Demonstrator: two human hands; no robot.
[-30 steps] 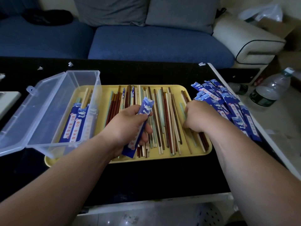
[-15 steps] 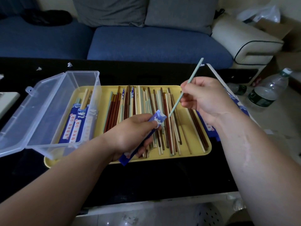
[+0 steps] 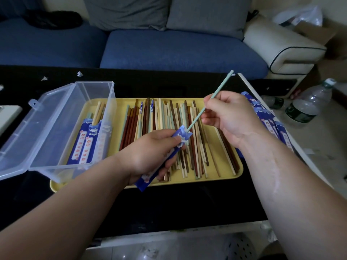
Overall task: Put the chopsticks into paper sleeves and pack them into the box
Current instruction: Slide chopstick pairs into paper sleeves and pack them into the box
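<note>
My left hand (image 3: 150, 154) grips a blue paper sleeve (image 3: 183, 135) over the yellow tray (image 3: 225, 175), its open mouth pointing up and right. My right hand (image 3: 229, 117) pinches a pale green chopstick (image 3: 219, 87), whose lower tip sits at the sleeve's mouth. Several loose chopsticks (image 3: 169, 132) in brown, cream and green lie on the tray. A clear plastic box (image 3: 56, 128), lid open to the left, rests on the tray's left end and holds a few sleeved chopsticks (image 3: 88, 141).
A pile of empty blue sleeves (image 3: 270, 121) lies right of the tray, partly behind my right forearm. The black table (image 3: 169, 209) ends near me. Plastic bottles (image 3: 308, 104) stand on the floor at right. A blue sofa (image 3: 169, 47) runs behind the table.
My right hand lifted the green chopstick off the tray and brought its tip to the sleeve's mouth. My left hand tilted the sleeve toward it.
</note>
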